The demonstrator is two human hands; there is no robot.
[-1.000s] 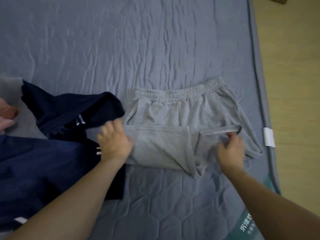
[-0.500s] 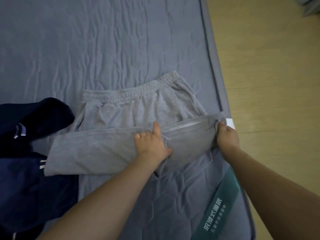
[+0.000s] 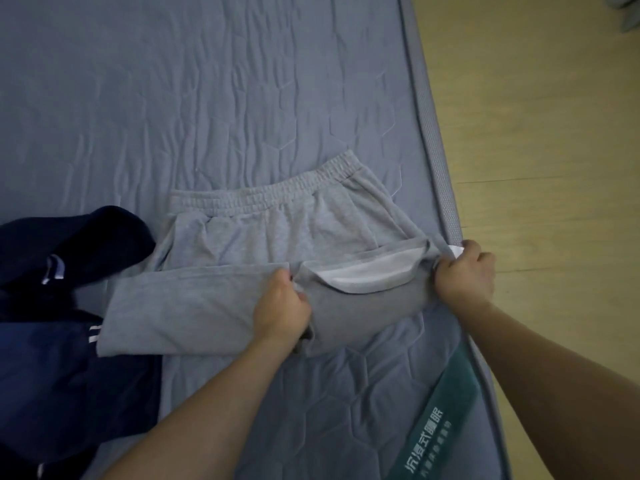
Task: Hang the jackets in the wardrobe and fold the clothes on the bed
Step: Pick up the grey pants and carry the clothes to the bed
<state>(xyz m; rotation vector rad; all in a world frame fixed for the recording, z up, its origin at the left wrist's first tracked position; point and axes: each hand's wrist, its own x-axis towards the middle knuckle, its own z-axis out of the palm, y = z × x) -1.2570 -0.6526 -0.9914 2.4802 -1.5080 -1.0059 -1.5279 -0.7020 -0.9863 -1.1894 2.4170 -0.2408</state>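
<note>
Grey sweatpants lie on the blue-grey mattress, waistband at the far side, legs folded up across the front. My left hand pinches the cloth in the middle of the folded part. At the mattress's right edge my right hand grips the right end of the fold. Between the hands a white pocket lining shows. A navy garment with white stripes lies bunched at the left, partly under the grey leg.
The mattress's right edge runs along a light wooden floor. A green label strip with white characters lies on the near right corner. The far half of the mattress is wrinkled cover with nothing on it.
My left hand has gone from the pants' left side to the middle and closed on the cloth. My right hand pulled the fold's right end out to the mattress edge. The white lining now shows.
</note>
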